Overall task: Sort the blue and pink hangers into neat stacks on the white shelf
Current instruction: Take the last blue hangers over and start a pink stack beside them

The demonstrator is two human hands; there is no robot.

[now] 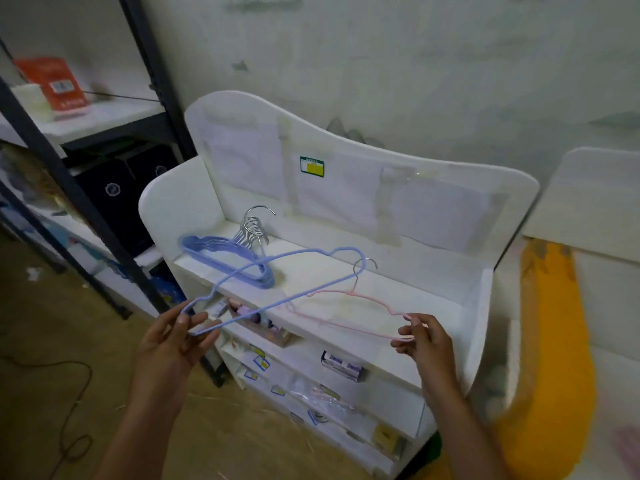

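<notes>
Blue stack [228, 258] lying far left on white shelf [415, 271], chrome hooks bunched toward back. Left hand [176, 341] pinching near-left end of loose blue hanger [277, 275], its far end reaching over shelf. Right hand [426, 336] pinching right end of pink hanger [349, 311], which is crossing under blue one above shelf top. Both looking thin, light, springy wire with coated, likely non-slip skin; probably best gripped at shoulder bend or hook neck. Hooks likely snagging.

the left hand [175, 336] held a blue hanger [277, 271]. the right hand [424, 337] pinched a pink hanger [363, 301]. a blue stack [225, 258] lay on the white shelf [398, 282].
</notes>
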